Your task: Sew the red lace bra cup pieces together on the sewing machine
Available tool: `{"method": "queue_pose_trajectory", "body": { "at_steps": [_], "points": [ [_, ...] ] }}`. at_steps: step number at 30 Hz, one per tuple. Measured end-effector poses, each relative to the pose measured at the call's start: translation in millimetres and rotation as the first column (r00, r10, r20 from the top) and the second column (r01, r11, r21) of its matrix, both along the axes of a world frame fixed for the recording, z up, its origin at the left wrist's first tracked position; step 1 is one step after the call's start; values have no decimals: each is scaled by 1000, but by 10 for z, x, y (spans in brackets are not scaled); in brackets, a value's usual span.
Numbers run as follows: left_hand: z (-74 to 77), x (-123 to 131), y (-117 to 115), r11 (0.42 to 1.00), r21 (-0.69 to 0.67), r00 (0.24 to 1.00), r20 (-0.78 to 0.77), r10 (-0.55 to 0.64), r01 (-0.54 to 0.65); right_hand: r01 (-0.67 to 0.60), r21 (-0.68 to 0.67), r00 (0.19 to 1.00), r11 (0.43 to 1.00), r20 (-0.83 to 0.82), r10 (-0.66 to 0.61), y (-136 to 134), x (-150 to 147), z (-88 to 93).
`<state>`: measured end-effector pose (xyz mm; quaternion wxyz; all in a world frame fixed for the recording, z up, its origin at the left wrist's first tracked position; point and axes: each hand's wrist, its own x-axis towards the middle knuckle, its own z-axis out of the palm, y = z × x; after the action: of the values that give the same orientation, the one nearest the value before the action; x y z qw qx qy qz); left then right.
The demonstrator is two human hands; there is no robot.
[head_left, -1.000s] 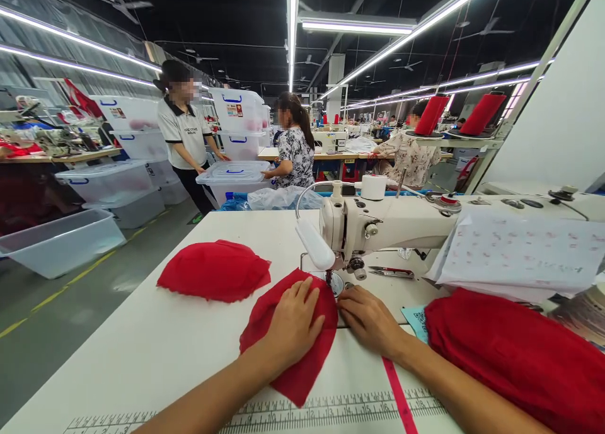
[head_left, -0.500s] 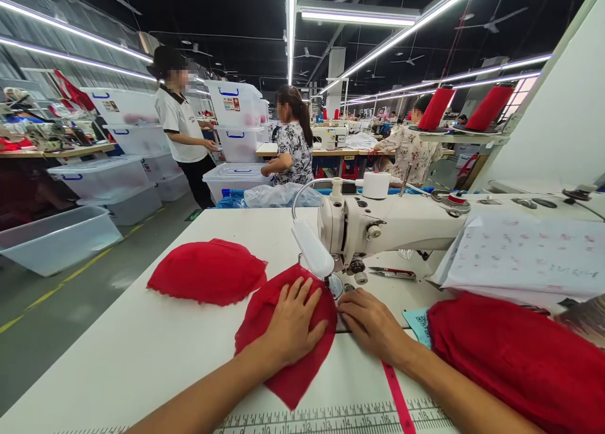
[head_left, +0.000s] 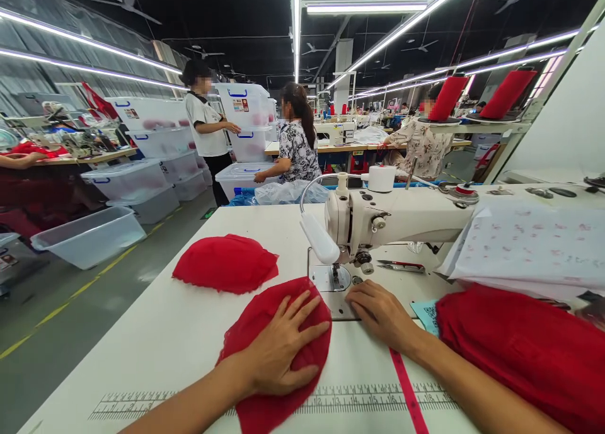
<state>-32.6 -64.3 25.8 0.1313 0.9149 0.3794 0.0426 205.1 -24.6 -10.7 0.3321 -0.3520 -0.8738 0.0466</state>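
Note:
My left hand [head_left: 283, 342] lies flat with spread fingers on a red cup-shaped fabric piece [head_left: 271, 302], pressing it to the white table. The piece's far corner is close to the presser foot [head_left: 336, 274] but apart from it. My right hand [head_left: 380, 314] rests on the bed of the sewing machine [head_left: 392, 213], right of the needle plate, fingers loosely extended and nothing seen in them. Another red fabric piece [head_left: 227, 262] lies farther left. Beside my right forearm sits a stack of red fabric pieces [head_left: 520, 352] with a blue paper tag [head_left: 426, 315].
Thread snips [head_left: 401, 266] lie behind my right hand. A ruler strip [head_left: 350, 397] and a red tape [head_left: 407, 390] mark the table's near side. Printed sheets [head_left: 529, 242] lean at the right. Beyond the table are two people and stacked plastic bins [head_left: 243, 113].
My left hand has drawn the red piece out from under the presser foot area, toward me and slightly left. My right hand stays by the needle plate. The view has turned a little left.

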Motion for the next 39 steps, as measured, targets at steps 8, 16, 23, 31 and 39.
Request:
{"method": "queue_pose_trajectory", "body": {
  "at_steps": [8,16,23,31,39],
  "points": [
    [95,40,76,914,195,898,343,275,-354,-99,96,995,990,16,98,-83,-73,141],
    [199,-83,283,800,206,794,-135,593,-563,-405,45,876,913,307,373,-295,-469,303],
    [44,-25,238,781,275,784,-128,608,-561,-322,-86,895,943,297,333,-385,-182,176],
    [126,38,239,751,340,806,35,591,-565,-204,-102,957,974,189,220,-486,262,208],
    [-20,404,57,878,359,946,50,319,-316,-148,95,974,984,188,128,-135,-58,134]
  ]
}}
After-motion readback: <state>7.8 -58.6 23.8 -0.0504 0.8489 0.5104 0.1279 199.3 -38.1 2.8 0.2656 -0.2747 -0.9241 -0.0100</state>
